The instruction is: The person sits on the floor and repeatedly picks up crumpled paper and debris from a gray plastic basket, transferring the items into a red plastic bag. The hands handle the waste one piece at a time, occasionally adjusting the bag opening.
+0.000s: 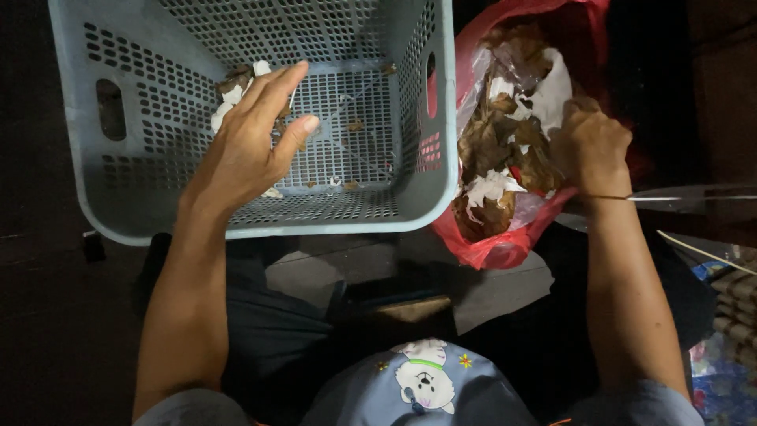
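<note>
Scraps (236, 91) of dry leaf and white paper lie in the grey basket (142, 197), under the open left hand (252, 142). Right hand (590, 146) grips the red bag (489, 244) rim.

head view, steeply downward, close

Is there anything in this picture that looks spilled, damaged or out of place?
Nothing looks spilled or broken. The grey basket holds only a few scraps of dry leaves and white paper under the left hand. The red bag is packed full of the same litter, where the right hand rests.
</note>
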